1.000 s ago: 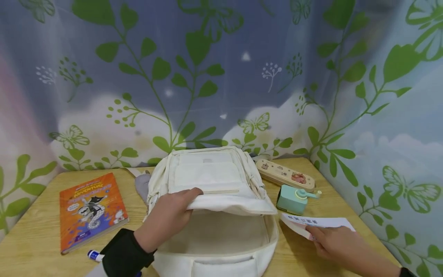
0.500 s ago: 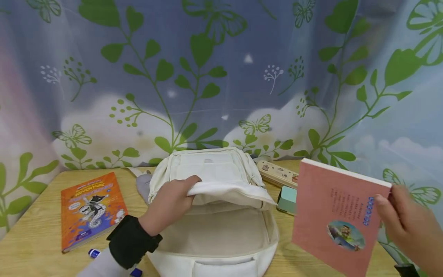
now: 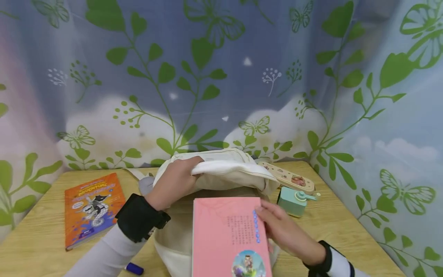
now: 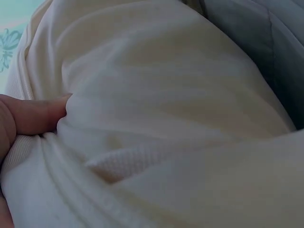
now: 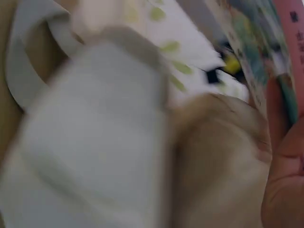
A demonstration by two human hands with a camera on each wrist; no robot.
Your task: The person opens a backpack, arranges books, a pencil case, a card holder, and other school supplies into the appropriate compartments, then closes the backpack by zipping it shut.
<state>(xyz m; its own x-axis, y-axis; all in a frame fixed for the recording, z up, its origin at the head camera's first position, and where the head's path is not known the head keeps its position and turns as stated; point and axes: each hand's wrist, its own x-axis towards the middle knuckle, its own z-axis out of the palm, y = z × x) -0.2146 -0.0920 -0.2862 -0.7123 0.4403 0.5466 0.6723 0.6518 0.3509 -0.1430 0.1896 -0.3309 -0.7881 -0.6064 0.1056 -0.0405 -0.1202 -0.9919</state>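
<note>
A cream backpack (image 3: 235, 173) lies on the table with its main compartment gaping toward me. My left hand (image 3: 178, 182) grips the edge of its raised flap; in the left wrist view a finger (image 4: 40, 114) presses into the folded cream cloth. My right hand (image 3: 285, 231) holds a pink book (image 3: 221, 227) by its right edge, thumb on the back cover. The book stands in front of the backpack's opening and covers much of it. Blue lettering and an oval picture mark that cover. In the right wrist view the book (image 5: 292, 42) is at the upper right, beside the blurred backpack.
An orange book (image 3: 95, 211) lies on the left of the table (image 3: 346, 234). A blue-capped marker (image 3: 134, 268) is near the front edge. Right of the backpack are a mint hand-crank pencil sharpener (image 3: 292, 201) and a beige pencil case (image 3: 288, 177). A patterned curtain hangs behind.
My right hand has picked the pink book up from the table's right side and carried it left to the backpack's opening. My left hand has raised the flap higher.
</note>
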